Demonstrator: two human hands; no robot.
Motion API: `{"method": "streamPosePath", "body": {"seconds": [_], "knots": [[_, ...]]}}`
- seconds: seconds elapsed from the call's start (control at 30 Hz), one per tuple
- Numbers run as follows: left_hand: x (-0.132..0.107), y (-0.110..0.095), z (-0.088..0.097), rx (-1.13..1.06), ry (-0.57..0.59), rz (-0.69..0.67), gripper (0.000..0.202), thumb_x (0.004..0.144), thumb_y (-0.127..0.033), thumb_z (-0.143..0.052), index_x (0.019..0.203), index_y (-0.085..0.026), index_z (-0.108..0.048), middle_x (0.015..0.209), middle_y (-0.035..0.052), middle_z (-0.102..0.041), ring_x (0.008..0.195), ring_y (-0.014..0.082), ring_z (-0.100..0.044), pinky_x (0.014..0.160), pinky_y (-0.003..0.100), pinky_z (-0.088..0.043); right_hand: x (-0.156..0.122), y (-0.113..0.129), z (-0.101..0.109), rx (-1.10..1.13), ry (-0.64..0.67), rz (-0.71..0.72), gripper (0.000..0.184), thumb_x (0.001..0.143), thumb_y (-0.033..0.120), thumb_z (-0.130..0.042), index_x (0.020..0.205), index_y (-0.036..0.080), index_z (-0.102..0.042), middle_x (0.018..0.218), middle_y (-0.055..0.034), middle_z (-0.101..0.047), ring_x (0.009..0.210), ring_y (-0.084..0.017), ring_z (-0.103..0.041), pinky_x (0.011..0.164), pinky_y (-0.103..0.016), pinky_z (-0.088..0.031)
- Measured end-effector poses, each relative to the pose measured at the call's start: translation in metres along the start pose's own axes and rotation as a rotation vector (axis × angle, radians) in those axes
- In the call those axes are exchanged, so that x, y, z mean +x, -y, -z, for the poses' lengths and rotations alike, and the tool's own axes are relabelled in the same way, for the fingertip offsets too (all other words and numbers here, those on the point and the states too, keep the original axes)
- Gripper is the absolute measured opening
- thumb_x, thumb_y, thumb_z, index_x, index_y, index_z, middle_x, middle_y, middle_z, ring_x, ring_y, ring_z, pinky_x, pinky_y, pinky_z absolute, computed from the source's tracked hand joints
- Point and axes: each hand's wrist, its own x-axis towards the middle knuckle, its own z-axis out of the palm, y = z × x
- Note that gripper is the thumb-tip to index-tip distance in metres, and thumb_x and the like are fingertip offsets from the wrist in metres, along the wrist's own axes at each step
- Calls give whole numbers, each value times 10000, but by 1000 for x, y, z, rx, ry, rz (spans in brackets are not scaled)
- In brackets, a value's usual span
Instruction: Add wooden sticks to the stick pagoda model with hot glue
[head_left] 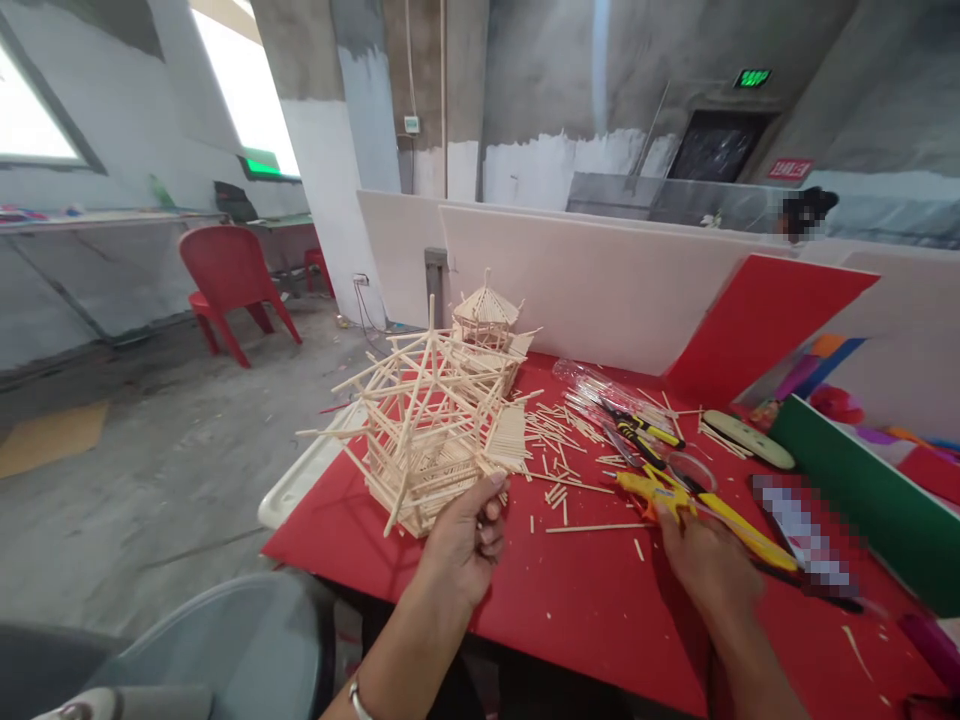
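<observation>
My left hand (463, 538) grips the lower edge of a wooden-stick model tower (427, 420), held tilted above the left end of the red table (585, 590). My right hand (705, 560) rests on the table with its fingers closed on a yellow glue gun (675, 495), whose nozzle points left. Loose wooden sticks (559, 450) lie scattered between the two hands. A smaller stick pavilion (487, 320) stands behind the tower.
Yellow-handled pliers (637, 428), a clear plastic bag (592, 385), a cream-coloured case (748, 438) and a tape roll (690, 468) lie on the table. Red (757, 320) and green (862, 480) boards lean at right. A red chair (229, 280) stands on the floor at left.
</observation>
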Motion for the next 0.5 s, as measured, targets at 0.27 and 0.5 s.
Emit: {"method": "streamPosePath", "body": {"seconds": [0.27, 0.5], "knots": [[-4, -1, -3, -12, -33, -6, 228, 793, -296, -589, 731, -81, -633, 417, -63, -461, 285, 23, -285, 336, 162, -140, -55, 109, 70, 822, -143, 526, 276, 902, 425, -526, 855, 218, -704, 825, -51, -680, 747, -172, -608, 682, -275, -470], [-7, 6, 2, 99, -142, -206, 168, 670, -264, -666, 750, -120, -633, 438, -39, -540, 278, 28, -308, 337, 171, -165, -80, 167, 61, 1121, -17, 488, 182, 891, 327, -576, 928, 230, -725, 825, -18, -697, 697, -132, -614, 613, -230, -452]]}}
